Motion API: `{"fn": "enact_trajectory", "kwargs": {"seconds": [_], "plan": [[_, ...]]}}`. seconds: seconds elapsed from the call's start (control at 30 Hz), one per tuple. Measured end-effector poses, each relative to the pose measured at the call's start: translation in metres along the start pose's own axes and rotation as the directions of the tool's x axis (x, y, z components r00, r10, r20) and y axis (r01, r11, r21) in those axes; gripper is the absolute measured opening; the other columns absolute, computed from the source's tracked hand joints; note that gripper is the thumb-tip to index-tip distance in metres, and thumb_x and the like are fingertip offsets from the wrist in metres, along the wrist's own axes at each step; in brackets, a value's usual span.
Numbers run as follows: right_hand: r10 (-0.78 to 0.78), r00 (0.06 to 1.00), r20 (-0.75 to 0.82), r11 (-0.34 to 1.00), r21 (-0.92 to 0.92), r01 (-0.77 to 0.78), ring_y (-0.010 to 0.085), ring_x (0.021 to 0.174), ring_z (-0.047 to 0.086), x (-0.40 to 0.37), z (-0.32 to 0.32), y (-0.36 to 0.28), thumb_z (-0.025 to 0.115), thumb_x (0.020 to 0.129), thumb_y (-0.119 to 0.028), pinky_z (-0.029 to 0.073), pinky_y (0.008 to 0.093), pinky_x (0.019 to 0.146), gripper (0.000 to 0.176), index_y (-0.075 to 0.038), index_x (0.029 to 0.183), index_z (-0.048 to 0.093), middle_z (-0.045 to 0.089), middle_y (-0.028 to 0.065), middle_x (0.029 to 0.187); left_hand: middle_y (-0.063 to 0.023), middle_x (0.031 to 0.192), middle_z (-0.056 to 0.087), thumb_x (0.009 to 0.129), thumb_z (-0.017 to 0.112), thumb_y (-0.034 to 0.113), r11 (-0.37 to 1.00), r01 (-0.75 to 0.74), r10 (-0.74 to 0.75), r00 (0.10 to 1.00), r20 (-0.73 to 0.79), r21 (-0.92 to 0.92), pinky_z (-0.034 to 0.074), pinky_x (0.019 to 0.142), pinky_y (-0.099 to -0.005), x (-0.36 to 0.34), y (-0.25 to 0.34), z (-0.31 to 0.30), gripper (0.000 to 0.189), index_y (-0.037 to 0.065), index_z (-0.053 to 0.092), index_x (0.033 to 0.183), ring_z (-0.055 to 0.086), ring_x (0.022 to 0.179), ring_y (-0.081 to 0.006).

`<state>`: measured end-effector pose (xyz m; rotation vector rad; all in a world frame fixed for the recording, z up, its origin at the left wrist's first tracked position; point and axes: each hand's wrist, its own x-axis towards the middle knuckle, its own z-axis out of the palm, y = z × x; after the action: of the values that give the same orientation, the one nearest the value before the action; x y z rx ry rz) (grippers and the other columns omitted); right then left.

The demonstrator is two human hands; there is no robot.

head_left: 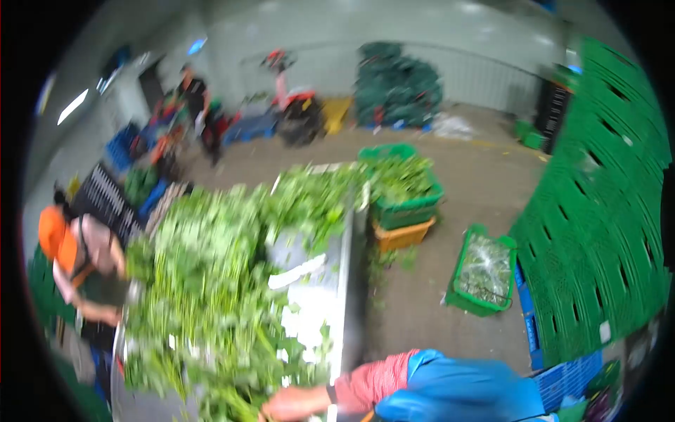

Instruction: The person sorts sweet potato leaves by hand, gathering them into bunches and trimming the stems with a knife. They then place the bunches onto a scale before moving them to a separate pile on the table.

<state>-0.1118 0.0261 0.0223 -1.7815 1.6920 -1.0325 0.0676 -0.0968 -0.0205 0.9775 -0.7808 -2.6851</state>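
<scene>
One table (315, 299), one right hand (295, 404) touching greens (211, 281).

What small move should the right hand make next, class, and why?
Perhaps a gentle close of the fingers on the nearest leafy greens. The right hand is already right at them, low over the near end of the table, and the left is out of view. Blur hides whether it already grips any.
</scene>
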Motion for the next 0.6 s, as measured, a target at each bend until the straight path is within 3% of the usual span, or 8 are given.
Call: {"fn": "enact_trajectory", "kwargs": {"seconds": [0.1, 0.17, 0.2, 0.27, 0.33, 0.4, 0.53, 0.6], "plan": [[0.058, 0.987, 0.149, 0.979, -0.204, -0.027, 0.0291, 0.067, 0.063, 0.021, -0.006, -0.011, 0.052, 0.084, -0.025, 0.049, 0.0418, 0.048, 0.015, -0.011, 0.083, 0.057, 0.061, 0.0088, 0.072, -0.0092, 0.106, 0.062, 0.095, 0.050, 0.022, 0.966, -0.250, 0.243, 0.965, -0.098, -0.067, 0.046, 0.087, -0.0349, -0.013, -0.003, 0.029, 0.026, 0.003, 0.058, 0.111, 0.058, 0.098, -0.0202], [-0.069, 0.998, 0.007, 0.956, -0.287, 0.068, 0.0277, 0.060, 0.061, 0.030, -0.001, -0.008, 0.055, 0.083, -0.029, 0.048, 0.0391, 0.046, 0.021, -0.012, 0.071, 0.053, 0.058, 0.0074, 0.066, -0.0078, 0.107, 0.061, 0.095, 0.050, 0.016, 0.924, -0.382, 0.375, 0.907, -0.190, -0.003, 0.044, 0.091, -0.0331, -0.026, 0.002, 0.061, 0.023, 0.004, 0.056, 0.114, 0.057, 0.101, -0.0198], [-0.241, 0.940, -0.240, 0.930, -0.335, 0.153, 0.0232, 0.055, 0.058, 0.029, 0.005, -0.002, 0.061, 0.079, -0.029, 0.046, 0.0369, 0.045, 0.022, -0.013, 0.066, 0.052, 0.055, 0.0048, 0.062, -0.0072, 0.104, 0.061, 0.094, 0.051, 0.015, 0.912, -0.388, 0.348, 0.904, -0.248, -0.132, 0.045, 0.090, -0.0333, -0.019, 0.003, 0.047, 0.019, 0.004, 0.056, 0.110, 0.057, 0.096, -0.0191], [-0.339, 0.855, -0.393, 0.920, -0.327, 0.214, 0.0268, 0.053, 0.056, 0.035, -0.013, -0.004, 0.061, 0.084, -0.027, 0.044, 0.0367, 0.045, 0.028, -0.011, 0.064, 0.052, 0.050, 0.0072, 0.056, -0.0043, 0.096, 0.060, 0.093, 0.054, 0.016, 0.794, -0.566, 0.479, 0.807, -0.345, -0.221, 0.047, 0.081, -0.0323, -0.028, 0.015, 0.050, 0.016, 0.004, 0.057, 0.104, 0.056, 0.085, -0.0166], [0.019, 0.857, -0.515, 0.984, -0.141, -0.106, 0.0264, 0.052, 0.053, 0.037, -0.025, 0.012, 0.066, 0.081, -0.022, 0.043, 0.0358, 0.045, 0.028, -0.010, 0.061, 0.050, 0.047, 0.0080, 0.057, -0.0034, 0.092, 0.059, 0.093, 0.056, 0.014, 0.681, -0.710, 0.619, 0.690, -0.376, -0.182, 0.047, 0.078, -0.0314, -0.051, 0.043, 0.037, 0.013, 0.005, 0.056, 0.101, 0.055, 0.081, -0.0154], [-0.182, 0.804, -0.566, 0.955, -0.297, 0.007, 0.0268, 0.052, 0.051, 0.047, -0.043, 0.012, 0.067, 0.080, -0.019, 0.041, 0.0364, 0.045, 0.029, -0.007, 0.061, 0.047, 0.045, 0.0096, 0.057, -0.0039, 0.091, 0.059, 0.093, 0.056, 0.017, 0.665, -0.744, 0.646, 0.619, -0.448, -0.068, 0.048, 0.083, -0.0329, -0.072, 0.053, 0.018, 0.014, 0.005, 0.056, 0.099, 0.056, 0.081, -0.0155], [-0.547, 0.735, -0.401, 0.836, -0.222, 0.501, 0.0274, 0.058, 0.056, 0.066, 0.004, -0.020, 0.066, 0.081, -0.020, 0.047, 0.0370, 0.052, 0.018, -0.006, 0.075, 0.056, 0.053, 0.0111, 0.070, -0.0051, 0.091, 0.060, 0.092, 0.057, 0.019, 0.704, -0.709, 0.599, 0.618, -0.510, -0.032, 0.050, 0.082, -0.0345, -0.085, 0.038, 0.021, 0.017, 0.003, 0.057, 0.098, 0.059, 0.084, -0.0173], [-0.330, 0.931, 0.152, 0.894, -0.267, 0.361, 0.0287, 0.068, 0.059, 0.037, 0.052, -0.009, 0.067, 0.079, -0.022, 0.048, 0.0382, 0.053, 0.017, -0.007, 0.079, 0.059, 0.057, 0.0126, 0.078, -0.0062, 0.090, 0.060, 0.092, 0.057, 0.019, 0.727, -0.685, 0.557, 0.624, -0.549, -0.040, 0.051, 0.080, -0.0347, -0.086, 0.030, 0.021, 0.017, 0.003, 0.057, 0.098, 0.060, 0.084, -0.0184]]}}
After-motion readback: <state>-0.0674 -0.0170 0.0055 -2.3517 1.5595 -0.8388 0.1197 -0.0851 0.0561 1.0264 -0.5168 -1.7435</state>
